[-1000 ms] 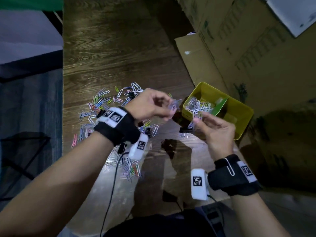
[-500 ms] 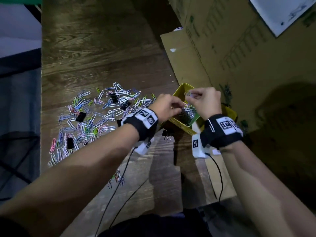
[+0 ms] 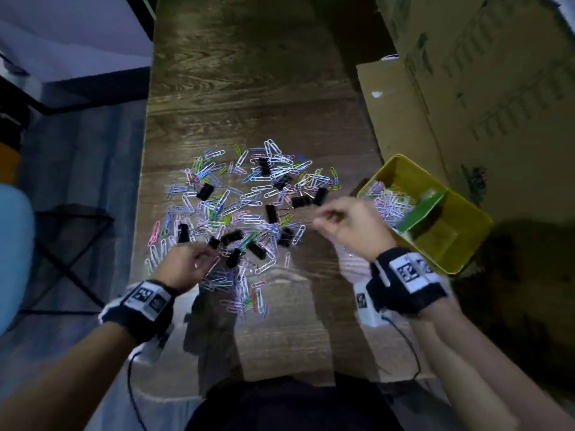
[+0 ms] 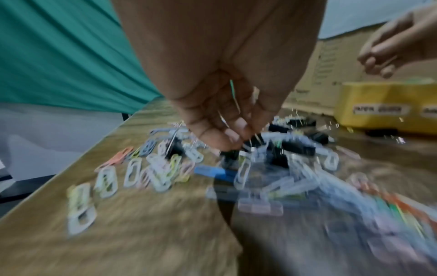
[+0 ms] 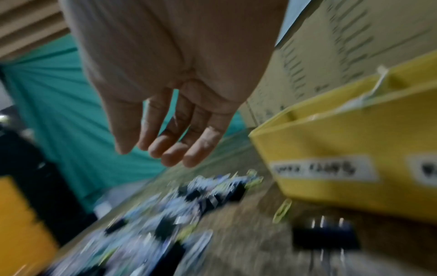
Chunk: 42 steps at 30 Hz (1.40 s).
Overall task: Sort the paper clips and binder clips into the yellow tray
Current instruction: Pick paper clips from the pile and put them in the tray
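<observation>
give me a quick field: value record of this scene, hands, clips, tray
left hand: low over the near edge of the clip pile, fingertips pinched together on paper clips
right hand: above the table between pile and tray, fingers relaxed, holding nothing
clip pile: coloured paper clips mixed with black binder clips, spread on the wooden table
yellow tray: right of the pile, split by a green divider
far compartment: paper clips
near compartment: contents unclear
cardboard boxes: behind the tray
</observation>
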Available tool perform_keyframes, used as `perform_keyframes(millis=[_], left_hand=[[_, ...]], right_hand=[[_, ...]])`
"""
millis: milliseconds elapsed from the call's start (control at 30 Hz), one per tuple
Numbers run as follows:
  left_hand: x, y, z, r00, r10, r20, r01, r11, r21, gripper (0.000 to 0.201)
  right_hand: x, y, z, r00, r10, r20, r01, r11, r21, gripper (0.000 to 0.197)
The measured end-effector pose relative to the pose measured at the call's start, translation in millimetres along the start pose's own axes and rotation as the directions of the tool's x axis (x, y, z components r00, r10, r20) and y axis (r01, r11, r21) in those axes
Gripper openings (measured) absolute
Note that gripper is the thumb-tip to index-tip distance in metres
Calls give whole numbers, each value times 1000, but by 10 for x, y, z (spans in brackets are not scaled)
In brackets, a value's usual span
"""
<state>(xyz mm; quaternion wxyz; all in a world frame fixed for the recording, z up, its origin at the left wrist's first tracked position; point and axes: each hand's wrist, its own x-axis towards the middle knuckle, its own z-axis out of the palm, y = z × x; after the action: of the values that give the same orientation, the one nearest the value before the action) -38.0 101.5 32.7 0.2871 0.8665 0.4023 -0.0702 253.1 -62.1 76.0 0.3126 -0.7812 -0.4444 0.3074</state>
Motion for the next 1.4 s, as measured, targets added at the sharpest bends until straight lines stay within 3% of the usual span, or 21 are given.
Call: perform_keyframes(millis=[33,100,167,233,333,467,533,600,700,800,1000,1100,1233,1400], left_hand=[[-93,-119,75,1000,-20,-24,21,999,27,15],[-254,-269,260,997,-28,-69,34,996,80,20],[-374,-317,445,998,-23,-63,31,991,128,34],[-445,-262,577,998,-2,-63,13,986,166,35],[-532,-57,699,998,43,-46,-37,992,120,34],[-597,86,727,998,30,60,-36,994,107,60],[-575,82,695,995,-11,100,0,994,111,80],[-541,60,688,987,0,162,-24,989,146,86],[-505,55,713,970,54,239,-104,974,201,76],[-470,35,748,969,95,228,-129,982,138,53],[-397,34,661,970,183,158,-192,981,41,17],[-361,-15,660,964,195,181,-213,974,83,17],[-335,-23,671,950,196,244,-241,955,171,52],[-353,-23,672,951,248,184,-275,951,141,35]], right_hand=[[-68,-68,203,992,-2,126,4,1000,-17,18],[-224,-192,630,922,25,387,34,989,-145,29],[-385,-245,1076,853,89,515,75,954,-289,55],[-514,-264,1455,849,182,495,29,921,-389,86],[-621,-329,1831,903,259,344,-64,871,-488,103],[-639,-394,1966,936,224,272,-48,846,-531,84],[-608,-377,1953,935,224,275,-65,870,-489,74],[-568,-326,1946,942,203,268,-67,894,-443,64],[-516,-256,1915,958,150,243,-39,912,-408,43],[-486,-241,1881,958,147,247,-44,925,-378,28],[-455,-166,1843,946,141,291,-49,952,-301,33],[-437,-137,1782,936,152,316,-65,961,-269,26],[-443,-116,1717,964,94,250,-41,977,-208,18],[-465,-102,1688,975,76,209,-48,989,-138,11]])
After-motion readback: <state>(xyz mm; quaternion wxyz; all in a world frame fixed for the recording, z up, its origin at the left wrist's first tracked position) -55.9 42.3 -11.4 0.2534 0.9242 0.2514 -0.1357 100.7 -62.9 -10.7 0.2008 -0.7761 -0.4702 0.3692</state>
